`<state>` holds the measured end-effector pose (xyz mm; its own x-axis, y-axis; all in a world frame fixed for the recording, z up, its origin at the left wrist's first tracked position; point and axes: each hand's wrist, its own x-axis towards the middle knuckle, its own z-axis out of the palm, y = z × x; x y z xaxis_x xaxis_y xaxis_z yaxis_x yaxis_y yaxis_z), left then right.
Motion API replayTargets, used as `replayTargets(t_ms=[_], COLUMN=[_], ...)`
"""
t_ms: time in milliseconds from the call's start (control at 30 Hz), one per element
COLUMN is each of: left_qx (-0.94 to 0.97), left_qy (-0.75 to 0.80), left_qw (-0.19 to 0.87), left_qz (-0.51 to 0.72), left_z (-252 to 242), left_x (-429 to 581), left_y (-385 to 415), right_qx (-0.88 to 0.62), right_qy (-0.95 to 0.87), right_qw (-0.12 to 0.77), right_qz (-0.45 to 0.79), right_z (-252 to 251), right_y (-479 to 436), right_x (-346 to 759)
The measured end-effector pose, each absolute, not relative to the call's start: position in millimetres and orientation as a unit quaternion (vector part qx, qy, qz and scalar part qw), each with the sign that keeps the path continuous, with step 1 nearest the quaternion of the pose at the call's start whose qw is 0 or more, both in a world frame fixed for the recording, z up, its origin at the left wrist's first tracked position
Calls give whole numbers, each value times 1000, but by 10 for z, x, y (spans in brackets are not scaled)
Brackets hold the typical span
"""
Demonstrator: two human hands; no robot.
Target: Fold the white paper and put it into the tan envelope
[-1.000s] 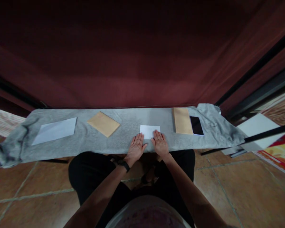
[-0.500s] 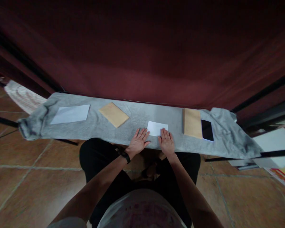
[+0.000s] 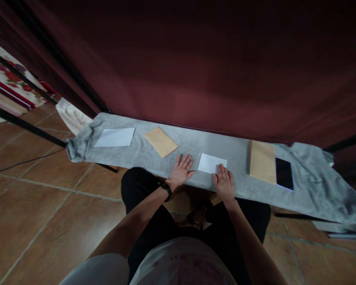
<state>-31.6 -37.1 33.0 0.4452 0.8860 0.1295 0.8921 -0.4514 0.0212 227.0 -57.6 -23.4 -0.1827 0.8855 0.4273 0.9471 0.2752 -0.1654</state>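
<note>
A small white sheet of paper [image 3: 210,162] lies flat on the grey cloth [image 3: 192,143] in front of me. My right hand [image 3: 224,183] rests with outstretched fingers over the sheet's lower right corner. To the left of the paper, my left hand [image 3: 180,171] lies spread on the cloth near the front edge, apart from the sheet and holding nothing. Above that hand is a tan envelope [image 3: 161,141], set at a slant. Right of my right hand sits a stack of tan envelopes [image 3: 262,162], with a dark-screened phone [image 3: 284,173] against its right side.
A larger white sheet [image 3: 115,137] lies at the left of the bench. Dark red curtain [image 3: 178,95] hangs behind it. Black metal bars [image 3: 26,124] run along the left, and a thin cable [image 3: 26,161] crosses the tiled floor.
My left hand has moved left, away from the small white paper. The right hand stays at its lower right corner. The whole view has swung left, so things appear farther right.
</note>
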Motion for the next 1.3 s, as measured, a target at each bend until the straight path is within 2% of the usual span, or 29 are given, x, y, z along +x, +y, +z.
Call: replayTargets(t_ms=[400, 667, 900, 1067, 1300], left_qx=[-666, -678, -688, -725, -766], left_qy=[-739, -728, -720, -685, -635], left_qw=[6, -34, -16, 36, -23], left_qz=[-103, -95, -85, -70, -101], left_z=[293, 348, 527, 595, 548], left_x=[-863, -972, -951, -505, 188], left_y=[46, 205, 234, 7, -340], right_qx=[-609, -613, -624, -631, -634], right_qy=[-758, -756, -747, -740, -739], right_qw=[223, 218, 220, 226, 223], right_qz=[-77, -69, -60, -55, -48], right_z=[-250, -176, -142, -160, -144], right_y=[-574, -579, -576, -569, -565], right_x=[2247, 2230, 2204, 2195, 2194])
